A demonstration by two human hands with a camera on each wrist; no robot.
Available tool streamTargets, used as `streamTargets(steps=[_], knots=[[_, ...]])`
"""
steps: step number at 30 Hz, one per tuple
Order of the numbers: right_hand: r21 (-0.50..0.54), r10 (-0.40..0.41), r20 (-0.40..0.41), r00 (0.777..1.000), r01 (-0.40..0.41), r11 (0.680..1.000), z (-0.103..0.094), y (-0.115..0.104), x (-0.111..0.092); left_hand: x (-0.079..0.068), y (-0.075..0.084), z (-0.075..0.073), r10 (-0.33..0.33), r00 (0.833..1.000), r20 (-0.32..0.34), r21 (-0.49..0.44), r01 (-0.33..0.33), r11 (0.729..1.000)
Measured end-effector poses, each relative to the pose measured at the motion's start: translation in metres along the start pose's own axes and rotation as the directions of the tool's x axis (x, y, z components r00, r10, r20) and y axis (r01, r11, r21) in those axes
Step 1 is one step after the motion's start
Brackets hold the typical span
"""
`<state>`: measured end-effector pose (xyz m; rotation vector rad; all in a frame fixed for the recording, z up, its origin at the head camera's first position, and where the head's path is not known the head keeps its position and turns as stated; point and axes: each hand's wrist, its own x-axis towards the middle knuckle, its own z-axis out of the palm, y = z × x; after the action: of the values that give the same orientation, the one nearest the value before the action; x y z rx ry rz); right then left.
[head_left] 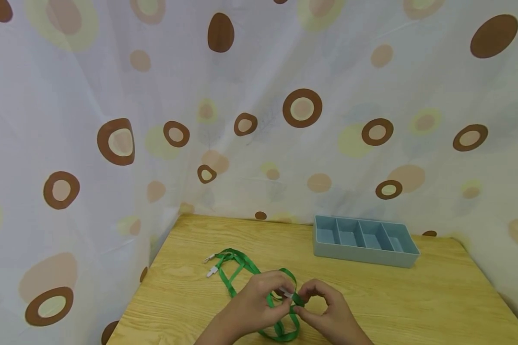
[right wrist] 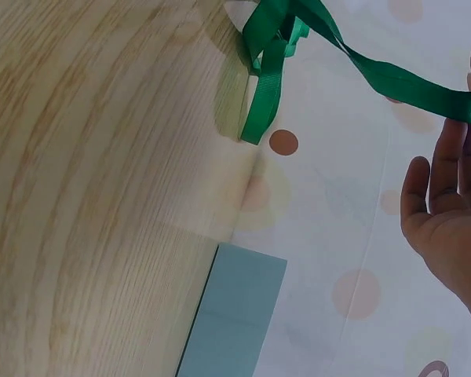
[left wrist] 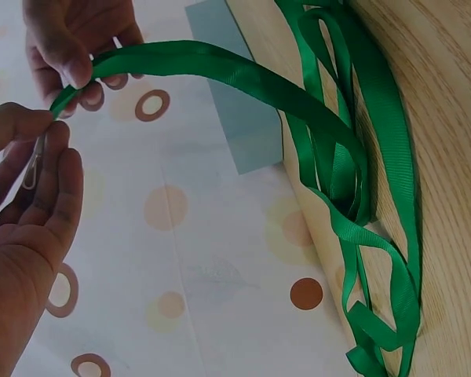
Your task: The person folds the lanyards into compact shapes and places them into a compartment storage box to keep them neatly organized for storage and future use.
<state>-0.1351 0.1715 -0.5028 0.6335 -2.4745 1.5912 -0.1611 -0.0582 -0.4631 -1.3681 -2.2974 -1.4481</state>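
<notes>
Green ribbon lanyards (head_left: 241, 259) lie in loose loops on the wooden table, with two pale clip ends (head_left: 212, 271) at their far left. My left hand (head_left: 263, 299) pinches a raised green strap (left wrist: 220, 67) between thumb and forefinger, close to its end. A slim metal-looking hook (left wrist: 34, 169) hangs by the fingers of that hand in the left wrist view. My right hand (head_left: 330, 306) pinches the same strap just beside the left, fingertips almost meeting. From there the strap arcs down to the pile on the table.
A blue-grey tray (head_left: 364, 254) with several compartments stands at the back right of the wooden table (head_left: 414, 306). Behind and to the left hangs a white curtain (head_left: 259, 158) with brown and beige round patterns.
</notes>
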Motion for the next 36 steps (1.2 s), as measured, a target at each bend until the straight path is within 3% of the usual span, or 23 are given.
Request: streamTargets(steps=[9, 14, 18, 25, 28, 33, 36], knots=[[0.035, -0.074, -0.002, 0.997, 0.074, 0.997, -0.0004, 0.0034, 0.0002, 0.0007, 0.0022, -0.0002, -0.015, 1.0, 0.002, -0.015, 0.015, 1.0], [0.077, -0.055, 0.008, 0.998, 0.055, 0.996, -0.0004, 0.0028, 0.0011, 0.0004, 0.0009, 0.0, -0.04, 0.999, 0.005, -0.031, 0.04, 0.999], [0.125, -0.066, 0.015, 0.998, 0.063, 0.99, -0.0003, 0.0029, 0.0016, -0.0005, -0.0015, 0.0003, -0.01, 1.0, -0.01, -0.014, 0.01, 1.0], [0.245, -0.219, 0.056, 0.974, 0.199, 0.949, -0.0005, 0.0067, 0.0015, -0.0024, -0.0021, 0.0014, 0.01, 1.0, -0.016, -0.025, -0.011, 1.0], [0.247, -0.19, 0.08, 0.979, 0.165, 0.955, 0.0007, 0.0066, 0.0003, -0.002, -0.0024, 0.0019, 0.058, 0.998, -0.026, 0.008, -0.058, 0.998], [0.166, -0.164, 0.084, 0.983, 0.149, 0.975, 0.0007, 0.0054, 0.0015, -0.0006, -0.0029, 0.001, 0.131, 0.99, -0.048, 0.044, -0.129, 0.991], [0.218, -0.168, 0.116, 0.979, 0.14, 0.966, -0.0012, 0.0032, 0.0045, -0.0002, -0.0029, 0.0002, 0.146, 0.988, -0.056, 0.038, -0.144, 0.989]])
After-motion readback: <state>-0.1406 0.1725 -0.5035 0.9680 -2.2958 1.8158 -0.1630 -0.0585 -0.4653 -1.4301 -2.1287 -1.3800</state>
